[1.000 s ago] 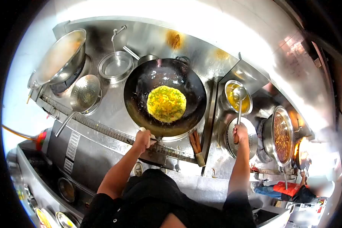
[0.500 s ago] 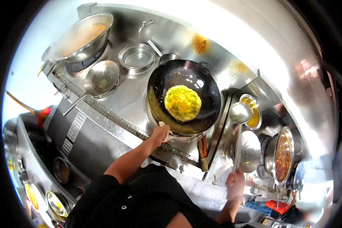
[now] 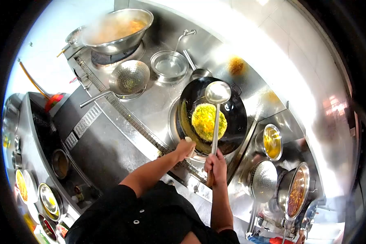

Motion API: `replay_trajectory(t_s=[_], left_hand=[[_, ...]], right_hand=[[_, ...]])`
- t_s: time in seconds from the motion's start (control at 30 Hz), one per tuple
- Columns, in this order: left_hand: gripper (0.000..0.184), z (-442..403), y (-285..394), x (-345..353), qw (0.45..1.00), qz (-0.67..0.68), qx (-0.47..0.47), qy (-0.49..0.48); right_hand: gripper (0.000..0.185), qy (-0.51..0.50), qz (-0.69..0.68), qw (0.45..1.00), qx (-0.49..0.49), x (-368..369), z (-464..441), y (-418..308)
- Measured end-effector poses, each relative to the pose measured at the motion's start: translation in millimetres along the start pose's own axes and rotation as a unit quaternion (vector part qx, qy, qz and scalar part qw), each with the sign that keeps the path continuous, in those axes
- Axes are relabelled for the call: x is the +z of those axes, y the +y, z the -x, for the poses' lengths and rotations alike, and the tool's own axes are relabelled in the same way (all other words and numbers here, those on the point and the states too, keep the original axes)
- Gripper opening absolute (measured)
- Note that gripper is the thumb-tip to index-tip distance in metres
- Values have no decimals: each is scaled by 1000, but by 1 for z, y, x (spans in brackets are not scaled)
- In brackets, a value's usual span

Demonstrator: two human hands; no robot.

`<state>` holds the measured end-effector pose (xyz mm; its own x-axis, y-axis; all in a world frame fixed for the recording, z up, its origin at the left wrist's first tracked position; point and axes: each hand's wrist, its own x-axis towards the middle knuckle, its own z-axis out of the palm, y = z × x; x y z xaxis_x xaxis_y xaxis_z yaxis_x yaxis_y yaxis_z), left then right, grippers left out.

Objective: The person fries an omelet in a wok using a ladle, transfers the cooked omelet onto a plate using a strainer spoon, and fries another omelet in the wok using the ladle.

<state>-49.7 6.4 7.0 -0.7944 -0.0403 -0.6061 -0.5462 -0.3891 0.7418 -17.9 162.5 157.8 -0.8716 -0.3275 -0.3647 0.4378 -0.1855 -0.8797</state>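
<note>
A dark wok sits on the stove, tilted toward its lower left. Inside it lies a round yellow omelette with green flecks. My left hand is closed round the wok's near handle with a pale cloth in its grip. My right hand grips a long-handled steel ladle. The ladle's bowl hangs over the far part of the wok, and its handle crosses in front of the omelette's right side. From this angle I cannot tell whether the ladle touches the wok.
Left of the wok are a perforated strainer, a round steel basin and a large steaming bowl. At right stand a bowl of yellow liquid, another strainer and a pan of reddish food. Side dishes line the left counter.
My right hand has brought the ladle leftward from beside the yellow-liquid bowl to over the wok. The wok now leans more to the left, and the view has shifted.
</note>
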Motion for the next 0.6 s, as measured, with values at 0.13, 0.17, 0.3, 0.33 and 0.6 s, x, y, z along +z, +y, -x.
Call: replay_trajectory(t_s=[0.13, 0.17, 0.3, 0.33, 0.6], left_hand=[[33, -9, -9, 2, 998, 52, 20, 7], [34, -14, -15, 2, 997, 72, 25, 5], [34, -12, -11, -6, 998, 36, 14, -55], [32, 7, 6, 0, 999, 27, 3, -19], [36, 2, 6, 1, 999, 34, -30, -7]], right_hand=[[26, 31, 33, 997, -63, -9, -28, -31], [28, 42, 42, 995, -75, -17, -31, -39], [36, 100, 112, 985, -89, -56, -13, -65], [35, 117, 147, 978, -96, -66, -3, -65], [48, 196, 252, 945, -71, -106, 105, -44]])
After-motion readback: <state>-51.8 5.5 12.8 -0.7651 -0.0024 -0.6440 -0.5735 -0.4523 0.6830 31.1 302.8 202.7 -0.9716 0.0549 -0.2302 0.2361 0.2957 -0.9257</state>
